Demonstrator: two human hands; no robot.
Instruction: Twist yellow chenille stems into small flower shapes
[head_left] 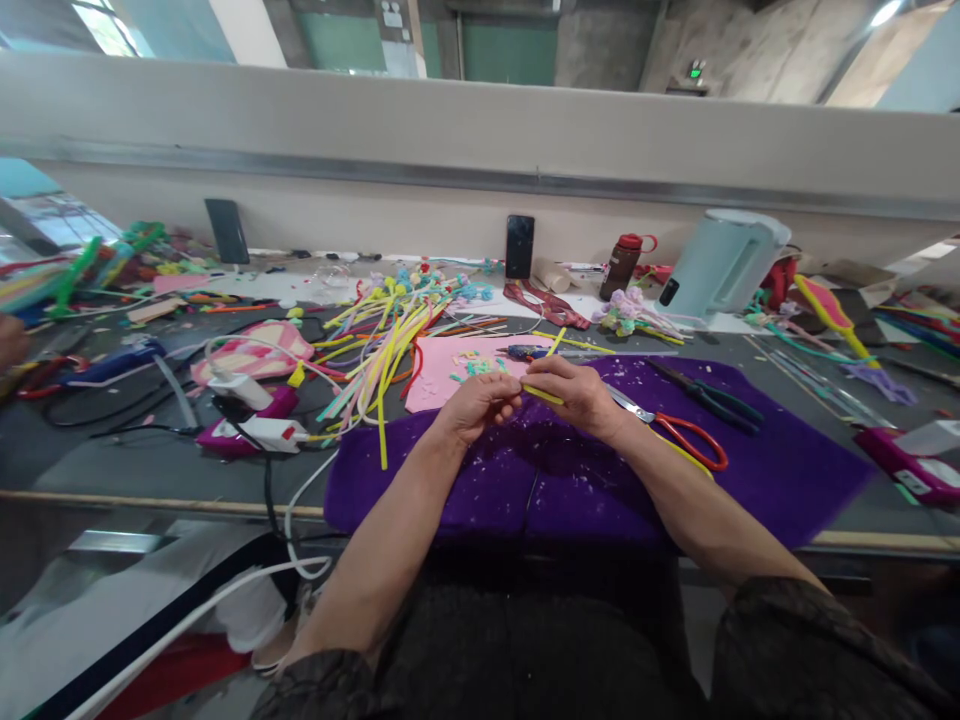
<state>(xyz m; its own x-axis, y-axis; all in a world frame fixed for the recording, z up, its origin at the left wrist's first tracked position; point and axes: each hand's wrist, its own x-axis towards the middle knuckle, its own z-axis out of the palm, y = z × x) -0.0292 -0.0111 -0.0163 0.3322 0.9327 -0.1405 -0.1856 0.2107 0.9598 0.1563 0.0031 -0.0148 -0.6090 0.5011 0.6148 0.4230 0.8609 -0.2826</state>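
Note:
Above the purple cloth [465,490], my two hands meet fingertip to fingertip. My right hand [571,393] is closed on a yellow fuzzy stem [543,396], part of which sticks up above the fingers. My left hand [484,402] is pinched near the stem's left end; what is between its fingertips is too small to name. Just behind them lies a pink sheet [439,375] with small pastel pieces [480,366] and a blue-handled tool [525,352]. To the right of my right hand are red-handled scissors [686,436] and dark green-handled pliers [724,402].
Behind my left hand spreads a bundle of fuzzy stems [397,345]. Power strips [251,436] with cables and a glue gun [112,365] lie left. A phone [519,247], brown bottle [622,266] and pale blue jug [720,265] stand at the back. Another person's hand [11,340] shows far left.

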